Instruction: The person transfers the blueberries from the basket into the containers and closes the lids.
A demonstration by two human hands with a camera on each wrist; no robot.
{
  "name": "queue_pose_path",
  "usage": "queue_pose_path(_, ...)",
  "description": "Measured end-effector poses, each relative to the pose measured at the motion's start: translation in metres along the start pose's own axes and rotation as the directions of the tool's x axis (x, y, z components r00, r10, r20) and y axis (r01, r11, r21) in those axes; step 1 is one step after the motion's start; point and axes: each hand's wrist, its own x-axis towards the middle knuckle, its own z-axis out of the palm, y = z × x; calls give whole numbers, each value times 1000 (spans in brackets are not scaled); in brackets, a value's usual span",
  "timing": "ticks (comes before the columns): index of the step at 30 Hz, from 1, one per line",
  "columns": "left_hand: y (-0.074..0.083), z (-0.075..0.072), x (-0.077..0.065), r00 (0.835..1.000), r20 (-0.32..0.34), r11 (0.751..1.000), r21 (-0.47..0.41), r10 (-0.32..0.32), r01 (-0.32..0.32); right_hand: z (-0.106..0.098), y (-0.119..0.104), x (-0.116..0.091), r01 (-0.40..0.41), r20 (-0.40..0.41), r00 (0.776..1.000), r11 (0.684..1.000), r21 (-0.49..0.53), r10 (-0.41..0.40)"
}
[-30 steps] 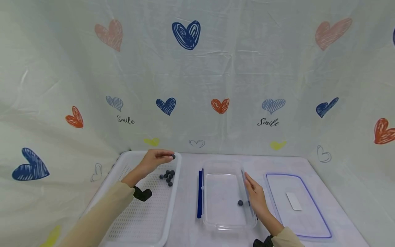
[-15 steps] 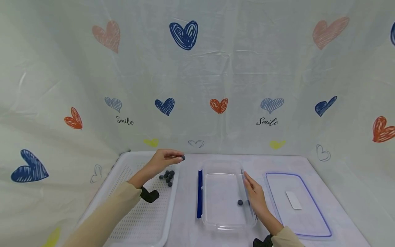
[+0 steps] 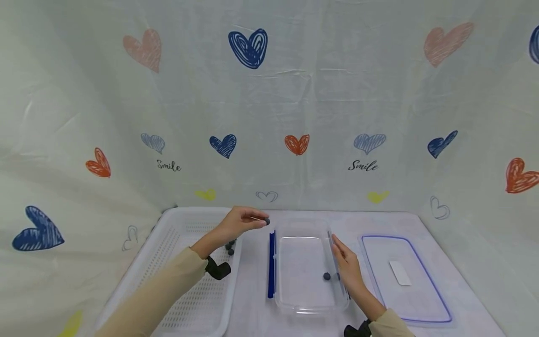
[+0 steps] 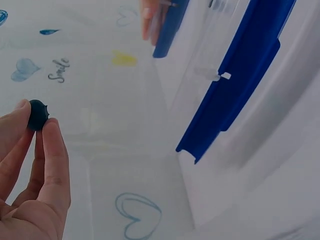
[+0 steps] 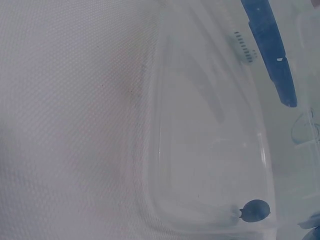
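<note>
My left hand (image 3: 237,223) pinches a blueberry (image 3: 267,221) between thumb and fingertips. It is raised over the table, between the white perforated basket (image 3: 232,290) and the clear plastic container (image 3: 301,267). In the left wrist view the same blueberry (image 4: 38,115) shows its crown end. My right hand (image 3: 350,267) rests with extended fingers against the container's right side. Inside the container lies a blueberry (image 3: 326,276), and a second dark spot shows beside the right hand. Several blueberries (image 3: 230,252) sit in the basket, partly hidden by my left wrist.
A clear lid (image 3: 425,299) with a blue rim and a white label (image 3: 400,273) lies to the container's right. A blue side latch (image 3: 271,267) hangs unfastened along the container's left side. Behind the table hangs a curtain (image 3: 320,182) printed with hearts.
My left hand has carried the pinched blueberry rightward from above the basket, past its rim, toward the container. My right hand has kept its place at the container.
</note>
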Motion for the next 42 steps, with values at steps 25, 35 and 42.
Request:
queue_pose_path(25, 9, 50, 15, 989, 142, 998, -46, 42, -36, 2, 1, -1, -10, -6, 1000, 1000, 21, 10)
queue_pose_path(35, 12, 54, 16, 984, 161, 993, -102, 77, -61, 3, 2, 0, 0, -18, 1000, 1000, 7, 0)
queue_pose_path(42, 10, 42, 14, 991, 118, 997, -57, 56, -50, 1, 1, -1, 3, -15, 1000, 1000, 0, -3)
